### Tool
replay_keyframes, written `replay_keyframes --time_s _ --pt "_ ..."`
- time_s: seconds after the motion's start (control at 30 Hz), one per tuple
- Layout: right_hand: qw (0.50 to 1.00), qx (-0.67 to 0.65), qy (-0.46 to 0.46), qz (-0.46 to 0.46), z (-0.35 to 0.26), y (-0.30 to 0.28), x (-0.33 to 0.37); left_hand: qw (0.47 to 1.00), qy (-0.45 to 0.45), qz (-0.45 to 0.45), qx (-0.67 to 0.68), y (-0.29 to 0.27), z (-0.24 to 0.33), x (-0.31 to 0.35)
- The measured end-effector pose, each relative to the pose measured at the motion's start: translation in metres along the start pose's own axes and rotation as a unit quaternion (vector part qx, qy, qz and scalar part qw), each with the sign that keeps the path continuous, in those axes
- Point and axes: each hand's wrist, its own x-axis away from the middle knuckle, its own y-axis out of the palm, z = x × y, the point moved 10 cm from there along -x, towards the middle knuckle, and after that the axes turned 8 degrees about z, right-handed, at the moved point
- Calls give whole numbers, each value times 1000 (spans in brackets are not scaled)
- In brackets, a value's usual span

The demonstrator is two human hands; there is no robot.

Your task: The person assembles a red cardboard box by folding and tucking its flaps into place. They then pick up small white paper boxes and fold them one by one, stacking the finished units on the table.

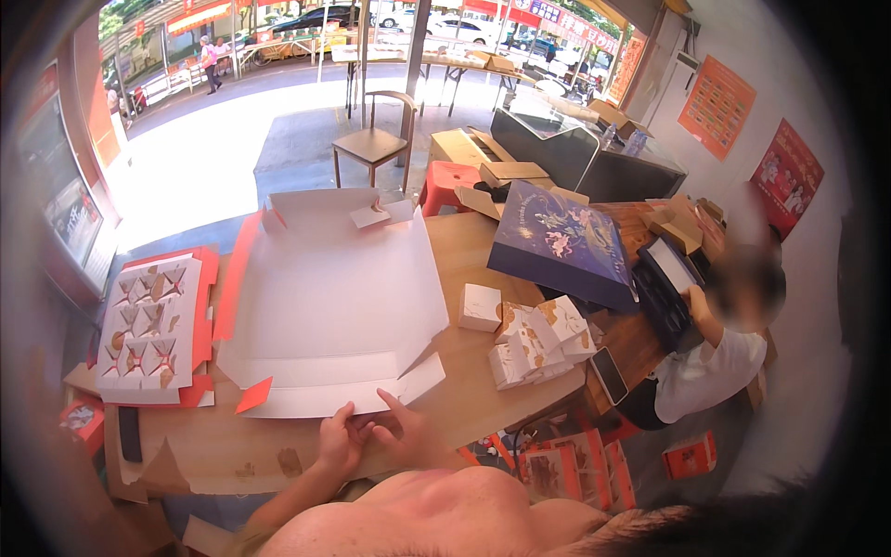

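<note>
A large unfolded cardboard box [329, 278], white inside with red-orange outer sides, lies spread on the wooden table in front of me. Its near flap [320, 397] reaches the table's front edge. My left hand [341, 444] is at that flap, fingers apart, one fingertip raised against the edge. Close beside it, my right hand [406, 434] has its index finger stretched toward the flap's right part, and nothing shows in its grasp. Left of the box lies a white tray [151, 320] with several star-shaped cut openings and red-orange edges.
Small white-and-gold boxes [538, 343] stand right of the sheet, before a dark blue decorated box [561, 243]. A phone [609, 375] lies near the right edge. Another person [715, 371] sits there handling a dark box [666, 292]. A chair [373, 144] and red stool [447, 186] stand beyond.
</note>
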Motion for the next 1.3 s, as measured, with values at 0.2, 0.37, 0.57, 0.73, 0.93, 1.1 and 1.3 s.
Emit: replay_keyframes --time_s 0.2,0.37,0.57,0.73,0.93,1.1,1.3 --pt "991 99 -23 92 17 -29 2 996 -72 -44 -41 11 -32 2" --pt "983 88 137 84 49 -46 7 913 -64 -256 -311 51 -19 70" --pt "982 147 7 121 36 -57 -1 436 608 -45 -662 113 159 109" --pt "980 158 -3 120 45 -56 -2 404 500 164 -748 40 275 12" --pt "977 189 52 87 52 -54 1 662 342 188 -640 -48 327 -34" --pt "975 205 43 76 53 -51 2 834 235 179 -466 -103 324 -35" --pt "971 224 47 69 47 -51 3 917 190 114 -331 -131 310 -41"
